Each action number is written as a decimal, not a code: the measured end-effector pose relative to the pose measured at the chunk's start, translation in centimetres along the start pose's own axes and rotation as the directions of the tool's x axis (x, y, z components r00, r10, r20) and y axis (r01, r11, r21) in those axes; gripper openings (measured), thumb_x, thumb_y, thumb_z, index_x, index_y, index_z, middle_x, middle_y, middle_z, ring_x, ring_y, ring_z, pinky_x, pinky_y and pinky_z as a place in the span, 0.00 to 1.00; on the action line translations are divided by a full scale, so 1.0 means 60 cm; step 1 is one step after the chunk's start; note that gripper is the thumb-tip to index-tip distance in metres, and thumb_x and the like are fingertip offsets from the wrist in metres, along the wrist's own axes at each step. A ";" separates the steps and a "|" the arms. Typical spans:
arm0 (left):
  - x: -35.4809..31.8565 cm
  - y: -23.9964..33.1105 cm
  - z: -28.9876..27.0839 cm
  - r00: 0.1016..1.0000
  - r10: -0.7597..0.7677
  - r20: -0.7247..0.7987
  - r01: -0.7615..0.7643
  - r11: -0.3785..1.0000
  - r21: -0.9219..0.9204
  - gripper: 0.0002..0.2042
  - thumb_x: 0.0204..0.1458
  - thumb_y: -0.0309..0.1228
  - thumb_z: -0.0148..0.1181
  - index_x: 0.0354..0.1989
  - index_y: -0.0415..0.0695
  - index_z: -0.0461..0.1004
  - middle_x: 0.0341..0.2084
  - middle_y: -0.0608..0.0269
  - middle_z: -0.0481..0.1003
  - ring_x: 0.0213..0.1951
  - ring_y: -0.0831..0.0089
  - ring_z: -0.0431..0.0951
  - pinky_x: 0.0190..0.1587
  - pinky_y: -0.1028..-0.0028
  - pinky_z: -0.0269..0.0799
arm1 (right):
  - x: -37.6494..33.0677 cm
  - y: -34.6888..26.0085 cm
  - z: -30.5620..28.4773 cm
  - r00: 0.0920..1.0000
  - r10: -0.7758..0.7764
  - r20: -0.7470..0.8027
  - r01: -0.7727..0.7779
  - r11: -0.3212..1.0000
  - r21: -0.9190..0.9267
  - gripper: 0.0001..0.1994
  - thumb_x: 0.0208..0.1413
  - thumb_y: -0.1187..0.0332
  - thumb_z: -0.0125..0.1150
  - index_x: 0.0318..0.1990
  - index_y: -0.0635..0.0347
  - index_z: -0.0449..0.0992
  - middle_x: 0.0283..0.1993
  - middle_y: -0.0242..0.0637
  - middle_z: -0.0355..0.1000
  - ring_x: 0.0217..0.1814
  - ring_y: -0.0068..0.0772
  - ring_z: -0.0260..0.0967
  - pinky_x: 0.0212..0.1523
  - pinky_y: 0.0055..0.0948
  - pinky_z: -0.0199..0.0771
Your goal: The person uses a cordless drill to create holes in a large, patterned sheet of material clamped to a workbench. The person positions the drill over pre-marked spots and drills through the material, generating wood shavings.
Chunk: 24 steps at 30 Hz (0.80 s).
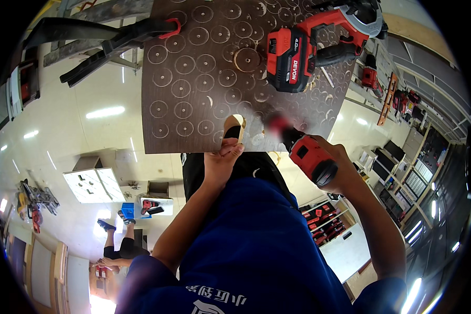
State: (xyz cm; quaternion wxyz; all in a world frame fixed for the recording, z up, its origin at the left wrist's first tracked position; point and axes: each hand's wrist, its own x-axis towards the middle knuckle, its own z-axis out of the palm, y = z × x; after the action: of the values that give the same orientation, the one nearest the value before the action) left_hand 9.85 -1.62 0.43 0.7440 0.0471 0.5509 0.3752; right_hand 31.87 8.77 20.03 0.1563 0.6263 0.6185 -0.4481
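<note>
A dark brown board [165,133] lies in front of me, scored all over with rings that have small centre holes. At its near edge is an oblong cut-out [241,119] with a pale rim. My left hand [222,161] is closed on the board's edge beside this cut-out, thumb and fingers pinched together. My right hand [341,166] is wrapped round a red and black cordless drill [310,157], its front end pointing at the board right of the cut-out. The drill's tip is smeared by motion, so I cannot tell whether it touches the board.
A red and black cordless circular saw [319,49] rests on the board's far right. At the far left, a black clamp with red pads [110,47] reaches onto the board. A white-topped cabinet [94,184] stands on the floor at left; another person [123,248] is behind it.
</note>
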 end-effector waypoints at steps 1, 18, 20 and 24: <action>0.001 -0.004 -0.002 1.000 0.010 0.005 -0.010 1.000 -0.007 0.13 0.54 0.19 0.67 0.45 0.33 0.72 0.37 0.58 0.77 0.39 0.74 0.81 0.45 0.75 0.80 | 0.001 -0.002 -0.002 1.000 0.004 0.002 -0.004 1.000 -0.009 0.32 0.39 0.71 0.72 0.57 0.55 0.72 0.39 0.46 0.80 0.39 0.53 0.79 0.42 0.39 0.79; 0.002 -0.005 -0.003 1.000 -0.003 0.014 0.003 1.000 0.007 0.14 0.53 0.17 0.66 0.47 0.33 0.71 0.38 0.57 0.77 0.39 0.74 0.81 0.44 0.74 0.81 | -0.001 0.000 0.015 0.998 -0.013 -0.059 0.016 0.998 0.059 0.31 0.39 0.72 0.72 0.56 0.54 0.73 0.42 0.44 0.80 0.40 0.53 0.79 0.43 0.39 0.79; 0.003 -0.010 -0.005 1.000 0.004 0.013 -0.004 1.000 0.009 0.14 0.53 0.17 0.66 0.47 0.33 0.71 0.38 0.56 0.77 0.39 0.73 0.81 0.44 0.74 0.81 | -0.003 0.007 0.022 0.995 -0.068 -0.077 0.071 0.997 0.033 0.30 0.39 0.71 0.72 0.56 0.55 0.73 0.44 0.45 0.79 0.41 0.53 0.79 0.44 0.39 0.79; 0.004 -0.010 -0.007 0.999 -0.027 0.026 0.026 0.999 0.042 0.15 0.53 0.18 0.67 0.47 0.32 0.71 0.39 0.56 0.76 0.40 0.72 0.80 0.45 0.74 0.81 | 0.002 0.007 0.011 0.995 -0.095 0.013 0.096 0.991 -0.096 0.30 0.40 0.71 0.72 0.56 0.55 0.73 0.51 0.44 0.77 0.43 0.53 0.78 0.46 0.39 0.79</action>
State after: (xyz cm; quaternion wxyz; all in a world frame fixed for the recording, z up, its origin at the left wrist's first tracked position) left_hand 9.82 -2.03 -0.19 0.7551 0.0601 0.5491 0.3531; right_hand 32.02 8.27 19.44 0.1673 0.5858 0.6679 -0.4275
